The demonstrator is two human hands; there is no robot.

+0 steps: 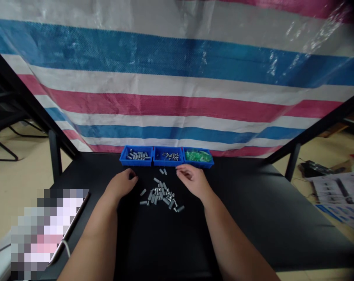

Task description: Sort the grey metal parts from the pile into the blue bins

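My left hand [121, 184] rests palm down on the black table [247, 218], just left of a loose heap of small grey metal cylinders [160, 195]. They look like threaded standoffs or spacers. My right hand [193, 180] lies to the right of the heap, its fingertips near the front of the middle blue bin [168, 163]. Neither hand shows anything held. A pair of loose cylinders [163, 171] lies apart, just in front of that bin. It holds small metal pieces, and the left blue bin [136, 162] holds grey cylinders.
A third blue bin [198, 165] holds green items. A striped tarpaulin [177, 93] hangs behind the table. A pixelated flat object [48, 234] lies at the near left table edge. Printed papers [337, 195] lie on the floor at the right, beyond the table's black frame.
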